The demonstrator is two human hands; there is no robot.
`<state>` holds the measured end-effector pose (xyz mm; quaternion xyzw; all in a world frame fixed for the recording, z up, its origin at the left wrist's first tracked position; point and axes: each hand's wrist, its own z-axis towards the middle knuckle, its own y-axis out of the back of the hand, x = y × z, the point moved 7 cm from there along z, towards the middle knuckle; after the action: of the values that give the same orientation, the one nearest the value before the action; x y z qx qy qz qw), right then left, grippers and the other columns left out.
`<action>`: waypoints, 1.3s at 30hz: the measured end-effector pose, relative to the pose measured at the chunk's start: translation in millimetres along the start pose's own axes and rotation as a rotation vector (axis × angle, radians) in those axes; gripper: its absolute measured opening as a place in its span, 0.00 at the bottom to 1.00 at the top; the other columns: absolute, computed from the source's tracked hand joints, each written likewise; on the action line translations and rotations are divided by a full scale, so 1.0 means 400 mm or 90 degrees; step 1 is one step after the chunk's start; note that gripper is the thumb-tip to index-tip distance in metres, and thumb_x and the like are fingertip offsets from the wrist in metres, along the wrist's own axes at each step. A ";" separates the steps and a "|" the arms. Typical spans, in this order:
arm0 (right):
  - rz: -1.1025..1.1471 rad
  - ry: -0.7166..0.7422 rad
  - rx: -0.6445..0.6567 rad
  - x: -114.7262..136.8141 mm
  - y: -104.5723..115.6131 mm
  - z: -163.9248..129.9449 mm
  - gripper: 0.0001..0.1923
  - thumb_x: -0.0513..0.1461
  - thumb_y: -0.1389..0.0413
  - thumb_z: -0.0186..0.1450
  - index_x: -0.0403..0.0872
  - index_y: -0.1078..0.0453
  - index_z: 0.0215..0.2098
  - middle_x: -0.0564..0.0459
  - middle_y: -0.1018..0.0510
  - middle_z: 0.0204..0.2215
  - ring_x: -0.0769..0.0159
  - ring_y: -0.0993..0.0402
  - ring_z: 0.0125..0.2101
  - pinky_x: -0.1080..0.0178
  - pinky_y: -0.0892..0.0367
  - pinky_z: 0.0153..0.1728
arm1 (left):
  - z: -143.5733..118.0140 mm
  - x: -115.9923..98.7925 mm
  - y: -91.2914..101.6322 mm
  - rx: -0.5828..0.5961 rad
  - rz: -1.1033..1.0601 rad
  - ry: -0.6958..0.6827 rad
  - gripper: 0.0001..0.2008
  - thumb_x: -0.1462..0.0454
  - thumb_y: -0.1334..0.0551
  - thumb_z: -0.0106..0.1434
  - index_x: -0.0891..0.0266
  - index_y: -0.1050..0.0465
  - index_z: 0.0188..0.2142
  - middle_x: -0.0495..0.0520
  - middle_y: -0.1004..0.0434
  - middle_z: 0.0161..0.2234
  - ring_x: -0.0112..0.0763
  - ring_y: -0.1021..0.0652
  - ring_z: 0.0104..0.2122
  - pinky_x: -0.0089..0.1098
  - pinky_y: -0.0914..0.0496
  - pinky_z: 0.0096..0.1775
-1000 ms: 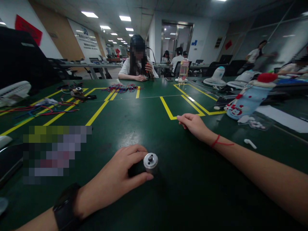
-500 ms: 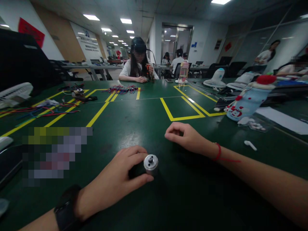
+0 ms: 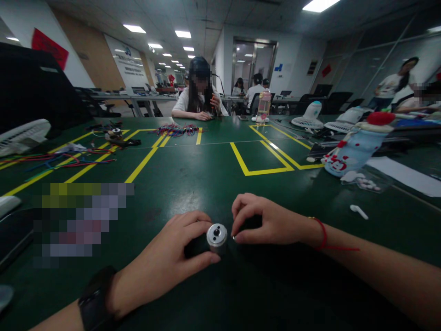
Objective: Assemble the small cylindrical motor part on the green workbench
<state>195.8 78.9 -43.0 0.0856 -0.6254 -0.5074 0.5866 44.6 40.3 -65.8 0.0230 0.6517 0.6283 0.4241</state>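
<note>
Small silver motor [image 3: 217, 237], round end cap with dark centre hole, upright on green desk [image 3: 206, 184]. Left hand [image 3: 165, 262] fingers wrapped around motor. Right hand [image 3: 265, 221] just beside motor, fingers curled, pinched at cap edge; whether touching, cannot tell.

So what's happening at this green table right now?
A person seated at the green table steadies a small silver motor upright with the left hand, fingers wrapped around its dark body. The right hand, with a red string at the wrist, sits right beside the motor's top with pinched fingertips; whether they hold anything is too small to tell. Across the table, another person sits behind a bundle of coloured wires.
</note>
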 end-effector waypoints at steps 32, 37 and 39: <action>-0.015 -0.021 0.048 -0.081 0.006 0.002 0.15 0.45 0.34 0.55 0.47 0.24 0.37 0.53 0.25 0.36 0.67 0.30 0.35 0.64 0.38 0.36 | 0.044 0.037 -0.015 0.022 -0.014 0.009 0.12 0.57 0.36 0.64 0.52 0.29 0.48 0.51 0.29 0.48 0.41 0.29 0.48 0.40 0.33 0.49; -0.051 -0.001 0.040 -0.062 -0.009 0.041 0.08 0.43 0.35 0.59 0.49 0.23 0.35 0.54 0.27 0.35 0.67 0.31 0.36 0.62 0.39 0.40 | 0.042 0.058 0.011 0.015 -0.008 0.011 0.13 0.58 0.36 0.64 0.51 0.30 0.48 0.51 0.30 0.50 0.42 0.29 0.48 0.41 0.34 0.50; 0.005 -0.008 -0.034 -0.050 0.010 0.058 0.07 0.42 0.37 0.61 0.47 0.24 0.36 0.54 0.28 0.34 0.69 0.31 0.35 0.65 0.37 0.36 | 0.039 0.064 0.020 0.020 -0.008 0.015 0.13 0.57 0.36 0.64 0.51 0.29 0.48 0.51 0.30 0.49 0.42 0.29 0.48 0.41 0.33 0.50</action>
<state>184.7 107.0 -48.3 0.0645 -0.6159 -0.5219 0.5866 33.4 68.7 -70.2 0.0182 0.6669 0.6155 0.4196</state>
